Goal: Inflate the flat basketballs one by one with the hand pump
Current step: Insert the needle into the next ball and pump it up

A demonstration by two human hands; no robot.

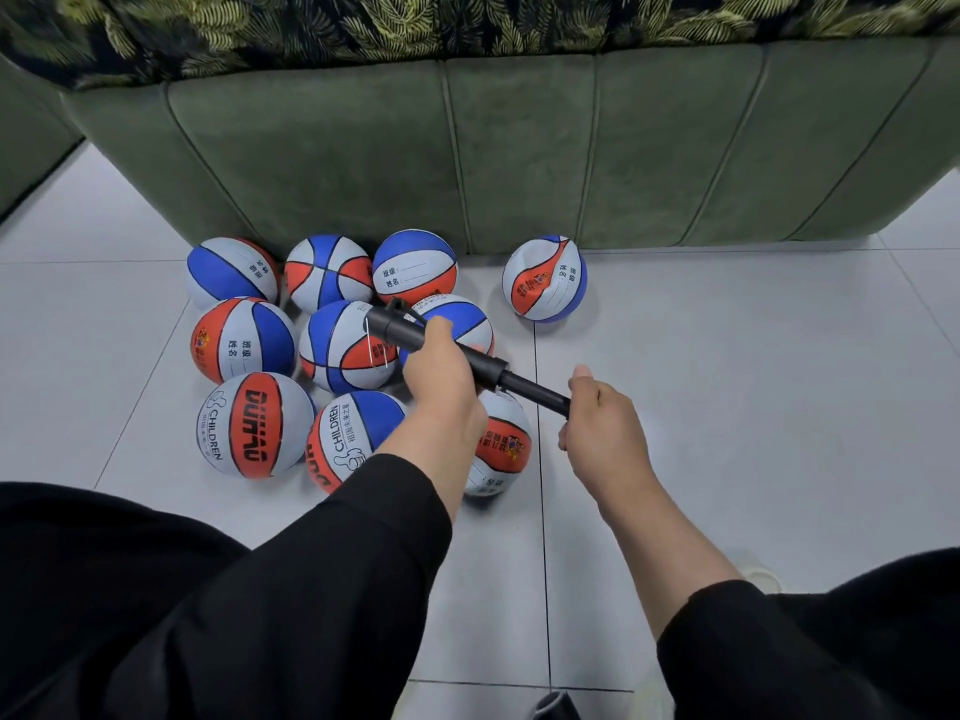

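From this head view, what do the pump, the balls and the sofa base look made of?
Black hand pump: likely matte plastic, with an even, dull sheen. Red, blue and grey basketballs: probably rubber, with printed panels; the lone ball by the sofa is creased. Green sofa base: looks like velvet or suede-type fabric, with a soft nap and stitched seams.

Bare floor point(727, 407) right of basketballs point(332, 356) (clustered)

Pale tiled floor point(727, 407) carries clustered basketballs point(244, 340) beside sofa point(467, 148).
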